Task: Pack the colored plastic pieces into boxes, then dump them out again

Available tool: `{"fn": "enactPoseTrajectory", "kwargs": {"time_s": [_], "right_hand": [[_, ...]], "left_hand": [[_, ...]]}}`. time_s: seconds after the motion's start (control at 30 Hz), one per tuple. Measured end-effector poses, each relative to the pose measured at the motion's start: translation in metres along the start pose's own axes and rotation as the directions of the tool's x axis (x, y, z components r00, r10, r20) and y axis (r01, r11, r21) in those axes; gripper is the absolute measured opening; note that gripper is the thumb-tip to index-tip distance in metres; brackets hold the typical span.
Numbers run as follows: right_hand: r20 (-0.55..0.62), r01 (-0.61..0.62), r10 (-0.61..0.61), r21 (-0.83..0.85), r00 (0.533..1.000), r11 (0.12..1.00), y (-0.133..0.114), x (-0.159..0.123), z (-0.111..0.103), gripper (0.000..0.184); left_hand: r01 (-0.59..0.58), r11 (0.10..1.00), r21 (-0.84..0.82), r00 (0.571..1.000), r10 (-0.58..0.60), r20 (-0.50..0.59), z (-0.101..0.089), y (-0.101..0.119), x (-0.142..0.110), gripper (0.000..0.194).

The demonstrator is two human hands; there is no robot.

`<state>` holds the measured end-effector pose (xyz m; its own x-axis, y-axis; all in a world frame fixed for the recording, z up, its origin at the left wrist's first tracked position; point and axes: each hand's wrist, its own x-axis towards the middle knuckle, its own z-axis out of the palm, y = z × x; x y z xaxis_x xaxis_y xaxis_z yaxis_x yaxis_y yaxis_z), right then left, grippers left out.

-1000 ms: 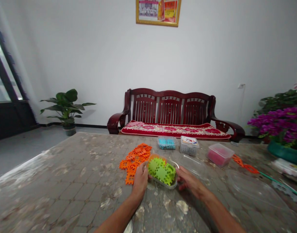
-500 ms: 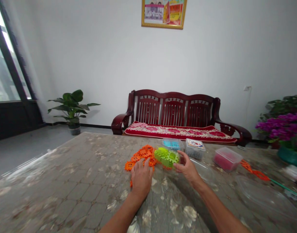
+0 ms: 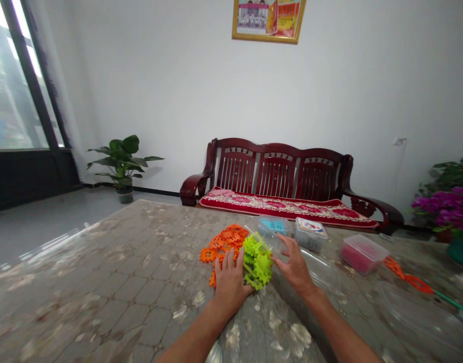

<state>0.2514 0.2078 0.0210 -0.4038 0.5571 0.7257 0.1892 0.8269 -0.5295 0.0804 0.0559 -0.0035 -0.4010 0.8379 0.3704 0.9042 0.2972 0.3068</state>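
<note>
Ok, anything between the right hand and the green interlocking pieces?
Nothing visible. The right hand sits just beside the lime-green interlocking plastic pieces, with an open gap. The clear plastic container lies behind the pieces, not in that gap.

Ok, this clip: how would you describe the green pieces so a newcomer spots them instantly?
Facing the dark red wooden bench, look at the patterned tabletop in front of it. Between the left hand and right hand sits a clump of lime-green interlocking plastic pieces, unlike the orange pieces heaped beside it.
</note>
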Motion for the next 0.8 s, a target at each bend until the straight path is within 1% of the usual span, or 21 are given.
{"fn": "enactPoseTrajectory", "kwargs": {"time_s": [0.07,0.1,0.17,0.2,0.27,0.3,0.33,0.4,0.47,0.53,0.6,0.67,0.73,0.8], "right_hand": [[-0.047,-0.015,0.016,0.026,0.999,1.000,-0.003,0.000,-0.002,0.058],[-0.066,-0.014,0.016,0.034,0.998,0.999,-0.005,0.000,-0.004,0.057],[-0.097,-0.006,0.011,0.049,0.995,0.999,-0.008,0.000,-0.007,0.055],[-0.111,-0.012,0.019,0.062,0.994,0.998,-0.010,0.000,-0.009,0.054],[-0.156,-0.064,0.081,0.106,0.985,0.992,-0.013,0.001,-0.013,0.055],[-0.187,-0.116,0.141,0.139,0.972,0.984,-0.015,0.001,-0.015,0.058],[-0.217,-0.177,0.216,0.184,0.952,0.967,-0.016,0.001,-0.016,0.062],[-0.233,-0.312,0.394,0.322,0.889,0.894,-0.019,0.000,-0.019,0.074],[-0.180,-0.431,0.567,0.480,0.804,0.764,-0.022,-0.003,-0.023,0.082],[-0.109,-0.505,0.680,0.587,0.725,0.632,-0.022,-0.007,-0.027,0.082],[-0.063,-0.555,0.751,0.634,0.657,0.538,-0.021,-0.012,-0.032,0.076],[-0.012,-0.604,0.797,0.645,0.604,0.468,-0.018,-0.016,-0.037,0.070],[0.045,-0.651,0.820,0.633,0.571,0.419,-0.015,-0.019,-0.040,0.065],[0.100,-0.693,0.821,0.599,0.562,0.402,-0.012,-0.021,-0.040,0.061]], "left_hand": [[-0.034,0.999,-0.013,0.999,0.034,-0.005,-0.002,0.000,0.000,0.097],[-0.070,0.997,-0.021,0.998,0.070,-0.003,-0.003,0.001,0.001,0.096],[-0.184,0.982,-0.042,0.983,0.185,0.014,-0.005,0.001,0.002,0.090],[-0.250,0.966,-0.057,0.967,0.252,0.028,-0.004,0.001,0.002,0.086],[-0.340,0.937,-0.081,0.937,0.345,0.058,-0.003,0.000,0.005,0.075],[-0.347,0.934,-0.080,0.933,0.353,0.070,-0.003,0.000,0.006,0.068],[-0.328,0.942,-0.067,0.940,0.332,0.081,-0.002,0.000,0.009,0.060],[-0.233,0.972,-0.006,0.968,0.232,0.093,-0.004,-0.002,0.013,0.049],[-0.111,0.992,0.067,0.990,0.105,0.090,-0.009,-0.005,0.019,0.049],[0.004,0.993,0.117,0.996,-0.014,0.087,-0.014,-0.009,0.023,0.057],[0.086,0.988,0.129,0.991,-0.099,0.092,-0.018,-0.013,0.025,0.063],[0.119,0.988,0.098,0.987,-0.128,0.099,-0.020,-0.016,0.026,0.069],[0.107,0.993,0.042,0.991,-0.110,0.076,-0.022,-0.017,0.025,0.076],[0.078,0.997,-0.007,0.997,-0.078,0.014,-0.022,-0.018,0.024,0.080]]}}
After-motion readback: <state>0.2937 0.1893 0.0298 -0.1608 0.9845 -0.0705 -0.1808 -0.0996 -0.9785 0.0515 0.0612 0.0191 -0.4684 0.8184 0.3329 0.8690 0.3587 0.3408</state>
